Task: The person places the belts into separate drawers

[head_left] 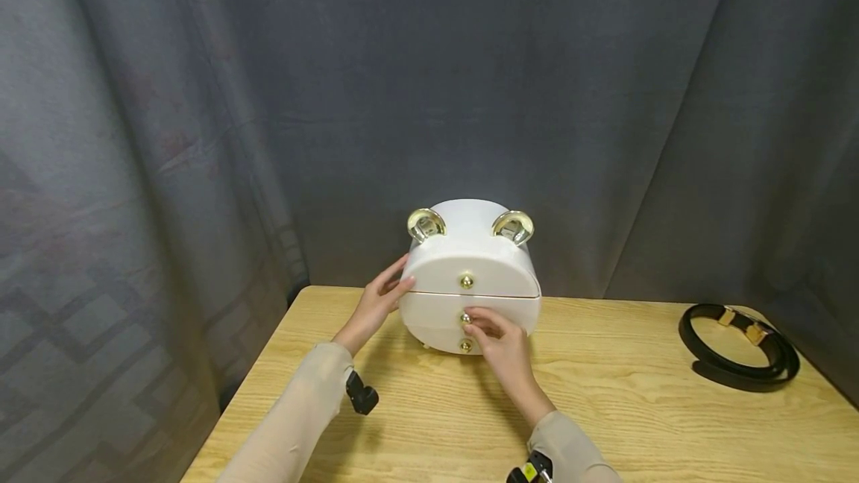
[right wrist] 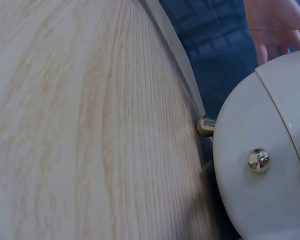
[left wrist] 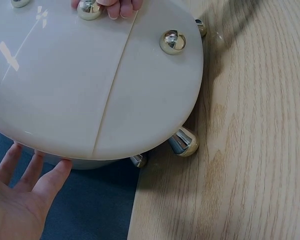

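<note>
A white rounded jewelry box (head_left: 470,226) stands near the table's back edge, with two shiny gold ears on its top. Three gold knobs run down its front, the upper knob (head_left: 466,282), a middle one and the lower knob (right wrist: 258,160). With thumb and fingers my right hand (head_left: 502,352) pinches the middle knob (left wrist: 89,9). Against the box's left side rests my left hand (head_left: 377,305), its fingers extended along the curved wall, as the left wrist view also shows. Gold feet (left wrist: 184,142) hold the box off the wood. The front panels sit flush at their seams.
A coiled black belt (head_left: 738,376) with a gold buckle (head_left: 757,332) lies at the right of the wooden table (head_left: 617,371). Grey curtains (head_left: 470,95) hang close behind the table and along its left side.
</note>
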`<state>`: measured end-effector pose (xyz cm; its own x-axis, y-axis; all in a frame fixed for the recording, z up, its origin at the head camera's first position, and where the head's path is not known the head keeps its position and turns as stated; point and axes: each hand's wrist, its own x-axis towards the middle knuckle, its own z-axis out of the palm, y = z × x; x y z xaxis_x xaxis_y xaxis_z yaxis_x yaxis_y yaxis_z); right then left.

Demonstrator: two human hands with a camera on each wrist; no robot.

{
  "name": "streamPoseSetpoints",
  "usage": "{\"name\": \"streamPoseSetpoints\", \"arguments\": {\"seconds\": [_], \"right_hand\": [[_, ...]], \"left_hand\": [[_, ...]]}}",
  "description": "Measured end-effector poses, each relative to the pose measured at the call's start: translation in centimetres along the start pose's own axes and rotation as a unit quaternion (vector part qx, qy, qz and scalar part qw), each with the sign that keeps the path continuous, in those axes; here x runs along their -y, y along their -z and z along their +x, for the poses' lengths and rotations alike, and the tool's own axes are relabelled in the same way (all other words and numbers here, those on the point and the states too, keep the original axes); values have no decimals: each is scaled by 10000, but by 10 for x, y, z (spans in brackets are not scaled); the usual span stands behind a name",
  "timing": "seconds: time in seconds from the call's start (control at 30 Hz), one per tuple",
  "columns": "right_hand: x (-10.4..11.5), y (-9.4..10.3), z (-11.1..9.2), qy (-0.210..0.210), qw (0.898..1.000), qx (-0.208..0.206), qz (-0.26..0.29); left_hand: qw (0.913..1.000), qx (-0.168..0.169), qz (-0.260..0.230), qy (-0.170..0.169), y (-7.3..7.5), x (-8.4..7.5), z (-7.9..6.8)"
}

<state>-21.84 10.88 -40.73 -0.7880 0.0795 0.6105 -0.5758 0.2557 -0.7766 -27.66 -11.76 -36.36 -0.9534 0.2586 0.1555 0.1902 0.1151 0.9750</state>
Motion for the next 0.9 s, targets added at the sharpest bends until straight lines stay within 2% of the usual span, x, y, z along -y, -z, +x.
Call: {"name": "streamPoseSetpoints", "arguments": {"seconds": [0.07,0.3,0.4,0.57,0.77,0.9], "right_hand": [[0,0,1,-21,10000,-9,-60],[3,2,3,-57,9999,-11,-150],[2,2,3,-17,9999,-12,-118],[-1,1,3,75,10000,-21,-49],[-4,1,2,-7,10000,28,58],[-4,0,2,-47,10000,12,25]], "left_hand": [[10000,9,-74,13,0,1,1],[9997,-117,-114,-199,0,27,14],[9996,-183,-111,-201,-1,32,16],[9989,-261,-222,-313,-3,33,16],[9980,-460,-192,-387,-5,34,15],[9977,-495,-126,-447,-7,24,8]]}}
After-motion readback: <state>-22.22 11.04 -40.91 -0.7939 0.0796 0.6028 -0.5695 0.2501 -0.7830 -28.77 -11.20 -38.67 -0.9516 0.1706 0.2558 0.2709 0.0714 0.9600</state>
